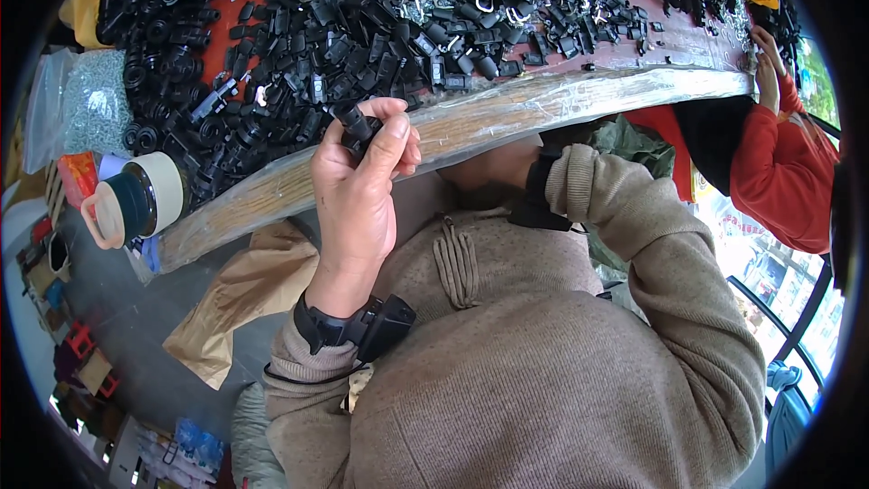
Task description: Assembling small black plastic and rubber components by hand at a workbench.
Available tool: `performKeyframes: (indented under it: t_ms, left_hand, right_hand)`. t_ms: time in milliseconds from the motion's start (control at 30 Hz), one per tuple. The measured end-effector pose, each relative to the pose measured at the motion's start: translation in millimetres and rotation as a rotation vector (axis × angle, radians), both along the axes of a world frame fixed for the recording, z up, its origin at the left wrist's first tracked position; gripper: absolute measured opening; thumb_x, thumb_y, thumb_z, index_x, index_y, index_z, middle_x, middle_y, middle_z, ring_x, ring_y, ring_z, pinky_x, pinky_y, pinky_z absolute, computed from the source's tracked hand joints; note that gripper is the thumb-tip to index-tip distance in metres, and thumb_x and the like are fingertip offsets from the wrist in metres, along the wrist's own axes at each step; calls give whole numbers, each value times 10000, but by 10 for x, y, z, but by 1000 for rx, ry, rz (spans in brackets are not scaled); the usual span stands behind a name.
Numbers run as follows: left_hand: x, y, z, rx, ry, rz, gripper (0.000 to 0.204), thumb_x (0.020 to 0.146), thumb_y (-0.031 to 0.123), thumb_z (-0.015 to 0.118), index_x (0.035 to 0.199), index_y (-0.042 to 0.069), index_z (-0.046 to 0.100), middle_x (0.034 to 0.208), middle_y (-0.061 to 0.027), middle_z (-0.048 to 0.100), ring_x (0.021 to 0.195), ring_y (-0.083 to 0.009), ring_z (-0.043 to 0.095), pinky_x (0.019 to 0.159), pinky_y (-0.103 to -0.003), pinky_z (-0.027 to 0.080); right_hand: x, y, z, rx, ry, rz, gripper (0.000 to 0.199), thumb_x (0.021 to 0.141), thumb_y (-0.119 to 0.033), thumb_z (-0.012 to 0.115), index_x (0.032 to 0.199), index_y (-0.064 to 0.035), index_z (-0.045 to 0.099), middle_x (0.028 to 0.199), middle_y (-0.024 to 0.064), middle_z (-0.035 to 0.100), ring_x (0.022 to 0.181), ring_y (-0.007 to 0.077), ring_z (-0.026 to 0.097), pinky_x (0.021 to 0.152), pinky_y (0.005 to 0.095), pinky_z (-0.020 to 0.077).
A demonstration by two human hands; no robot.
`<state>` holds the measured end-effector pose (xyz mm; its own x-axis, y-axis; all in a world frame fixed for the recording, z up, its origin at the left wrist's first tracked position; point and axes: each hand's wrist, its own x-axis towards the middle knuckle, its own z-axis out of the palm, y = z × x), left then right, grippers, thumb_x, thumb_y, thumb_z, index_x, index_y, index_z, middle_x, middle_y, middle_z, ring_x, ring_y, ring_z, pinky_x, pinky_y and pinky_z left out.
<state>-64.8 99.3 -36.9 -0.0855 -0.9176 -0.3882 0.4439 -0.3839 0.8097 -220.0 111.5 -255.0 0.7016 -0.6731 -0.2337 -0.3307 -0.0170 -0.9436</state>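
Observation:
Raised at the near edge of the table, my left hand [355, 188] is closed, its thumb and fingers pinching a small black plastic part [351, 118] with a round end. The fingers partly cover this part, so its full shape is hidden. My right hand [493, 166] is low under the table's edge, close to my body and in shadow. Its fingers are hidden, and whether it holds anything does not show. Beyond my left hand lies a thick pile of loose black plastic parts [362, 36] on the red tabletop [237, 14].
Plastic-wrapped wood edges the table [543, 107]. A roll of tape [165, 183] and a handled cup [107, 217] stand at the left, near a bag of clear pieces [96, 104]. Brown paper [237, 303] lies below. At the right, a person in red [783, 163] reaches onto the table.

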Motion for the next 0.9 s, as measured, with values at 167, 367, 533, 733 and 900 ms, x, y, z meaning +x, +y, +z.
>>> performKeyframes:
  t_ms: [167, 367, 533, 733, 900]
  left_hand:
    - [11, -1, -10, -3, -1, 4, 149, 808, 86, 554, 934, 11, 527, 726, -34, 530, 628, -85, 473, 555, -204, 364]
    - [12, -6, -25, 1, 24, 0, 151, 812, 81, 546, 944, 10, 526, 733, -37, 532, 636, -89, 476, 566, -207, 373]
    - [33, 1, -35, -24, 39, 9, 156, 815, 83, 541, 950, 7, 523, 747, -43, 533, 647, -93, 478, 573, -212, 379]
    - [36, -3, -47, -41, 53, 5, 162, 818, 83, 537, 959, 4, 517, 754, -48, 532, 655, -97, 480, 580, -216, 381]
    - [53, 5, -50, -25, 51, 10, 154, 816, 98, 553, 945, 19, 524, 746, -51, 542, 652, -101, 499, 581, -212, 388]
  right_hand:
    - [-19, -58, 666, -447, 586, 428, 282, 681, -128, 508, 916, -15, 615, 1017, 155, 572, 1018, 287, 507, 903, 364, 369]
    - [18, -73, 909, -368, 715, 577, 279, 671, -122, 515, 897, 4, 620, 974, 164, 588, 970, 285, 536, 867, 364, 400]
    - [22, -91, 1038, -362, 725, 754, 256, 678, -115, 507, 869, 7, 625, 935, 169, 596, 908, 287, 563, 809, 365, 437]
    - [-28, -48, 1058, -421, 622, 900, 223, 715, -135, 478, 818, -28, 644, 906, 130, 613, 888, 267, 574, 751, 350, 460]
    - [-144, 15, 1108, -352, 592, 803, 216, 724, -160, 469, 779, -57, 651, 844, 103, 626, 876, 256, 572, 809, 374, 421]
